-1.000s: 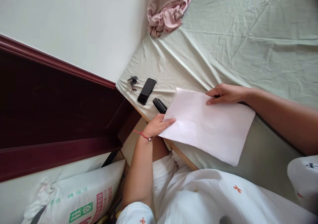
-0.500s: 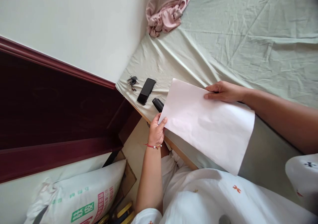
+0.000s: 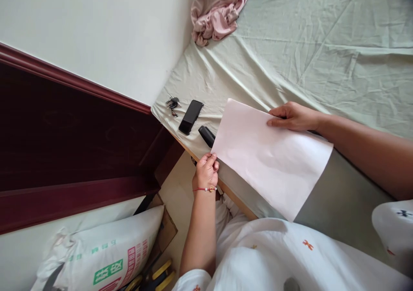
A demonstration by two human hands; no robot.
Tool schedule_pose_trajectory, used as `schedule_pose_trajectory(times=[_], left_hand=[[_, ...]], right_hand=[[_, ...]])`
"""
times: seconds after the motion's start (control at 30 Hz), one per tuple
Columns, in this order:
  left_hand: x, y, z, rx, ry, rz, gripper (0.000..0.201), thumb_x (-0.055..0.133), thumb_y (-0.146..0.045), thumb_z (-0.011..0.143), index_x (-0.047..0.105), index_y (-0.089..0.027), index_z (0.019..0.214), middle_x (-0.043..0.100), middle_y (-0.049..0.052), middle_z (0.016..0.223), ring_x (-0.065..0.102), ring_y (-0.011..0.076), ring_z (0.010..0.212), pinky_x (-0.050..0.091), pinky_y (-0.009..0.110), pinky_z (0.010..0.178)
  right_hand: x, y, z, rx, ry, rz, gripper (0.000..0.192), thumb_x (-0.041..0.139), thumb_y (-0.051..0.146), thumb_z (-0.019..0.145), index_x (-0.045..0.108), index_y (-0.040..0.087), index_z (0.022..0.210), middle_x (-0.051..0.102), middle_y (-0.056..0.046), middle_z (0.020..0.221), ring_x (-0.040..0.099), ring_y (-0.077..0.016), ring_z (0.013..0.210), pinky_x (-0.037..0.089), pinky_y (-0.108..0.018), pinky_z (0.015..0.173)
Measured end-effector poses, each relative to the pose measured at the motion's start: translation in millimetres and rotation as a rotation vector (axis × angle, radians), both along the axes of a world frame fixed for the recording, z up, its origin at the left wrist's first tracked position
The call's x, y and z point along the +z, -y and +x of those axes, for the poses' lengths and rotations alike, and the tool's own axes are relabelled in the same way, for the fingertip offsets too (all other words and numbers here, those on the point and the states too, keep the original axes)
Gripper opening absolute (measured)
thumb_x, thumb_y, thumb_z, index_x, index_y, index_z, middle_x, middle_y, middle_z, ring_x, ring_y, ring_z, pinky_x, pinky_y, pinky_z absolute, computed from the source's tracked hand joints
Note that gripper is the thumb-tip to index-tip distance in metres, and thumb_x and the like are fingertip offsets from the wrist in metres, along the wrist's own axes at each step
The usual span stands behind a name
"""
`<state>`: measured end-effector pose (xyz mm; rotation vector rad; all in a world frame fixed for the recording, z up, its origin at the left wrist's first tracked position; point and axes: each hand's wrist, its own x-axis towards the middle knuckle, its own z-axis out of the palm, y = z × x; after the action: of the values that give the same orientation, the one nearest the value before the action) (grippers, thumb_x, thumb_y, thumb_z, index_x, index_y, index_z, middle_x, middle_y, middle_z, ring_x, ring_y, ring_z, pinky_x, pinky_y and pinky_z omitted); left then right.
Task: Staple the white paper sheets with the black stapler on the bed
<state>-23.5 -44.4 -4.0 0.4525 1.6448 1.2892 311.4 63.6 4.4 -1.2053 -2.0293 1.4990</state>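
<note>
A blank white sheet of paper is held in the air, tilted, above the near edge of the bed. My left hand, with a red string bracelet at the wrist, pinches its left corner between thumb and fingers. On the far long edge my right hand grips the paper, thumb on top and the other fingers partly hidden. Just beyond my left hand lies a black object, partly covered by the paper, so its kind is unclear.
A black phone and a bunch of keys lie on the pale green bed sheet. Crumpled pink cloth sits against the wall. On the left stand a dark red wooden panel and a stuffed white sack on the floor.
My left hand has shifted slightly right and its fingers have closed tighter at the paper's corner. The paper's near right corner has swung a little left. My right hand keeps its grip.
</note>
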Motion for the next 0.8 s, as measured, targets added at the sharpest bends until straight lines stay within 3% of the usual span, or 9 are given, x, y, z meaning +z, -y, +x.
schedule_pose_trajectory(times=[0.3,0.5,0.67,0.8], left_hand=[[0.4,0.0,14.4,0.058,0.011,0.018,0.030,0.085,-0.016,0.070,0.055,-0.016,0.070,0.050,-0.008,0.055,0.052,0.0050,0.043,0.021,0.015,0.040],[1.2,0.3,22.8,0.058,-0.041,0.031,0.035,0.081,-0.023,0.082,0.049,-0.019,0.069,0.044,-0.009,0.055,0.048,0.0047,0.040,0.017,0.016,0.038],[1.1,-0.8,23.6,0.050,-0.076,0.004,0.033,0.078,-0.020,0.084,0.050,-0.018,0.067,0.041,-0.009,0.056,0.038,0.0023,0.038,0.019,0.016,0.037],[2.1,-2.3,19.9,0.009,-0.068,-0.031,0.036,0.081,-0.021,0.081,0.049,-0.018,0.066,0.040,-0.010,0.056,0.033,0.0015,0.038,0.020,0.015,0.036]], right_hand=[[-3.7,-1.1,0.4,0.148,0.012,-0.020,0.054,0.058,0.073,0.090,0.072,0.022,0.099,0.070,-0.003,0.079,0.060,-0.0190,0.069,0.042,-0.032,0.064],[-7.0,-1.6,-0.3,0.222,-0.006,-0.010,0.060,0.051,0.079,0.093,0.070,0.022,0.098,0.071,-0.004,0.082,0.060,-0.0202,0.071,0.043,-0.034,0.067],[-8.5,-1.8,-4.4,0.087,-0.001,0.089,0.062,0.047,0.082,0.093,0.060,0.022,0.084,0.059,-0.002,0.072,0.051,-0.0174,0.068,0.039,-0.034,0.066],[-5.8,-3.1,-4.1,-0.010,0.025,0.121,0.061,0.050,0.081,0.092,0.064,0.022,0.086,0.057,-0.001,0.071,0.048,-0.0162,0.067,0.038,-0.033,0.066]])
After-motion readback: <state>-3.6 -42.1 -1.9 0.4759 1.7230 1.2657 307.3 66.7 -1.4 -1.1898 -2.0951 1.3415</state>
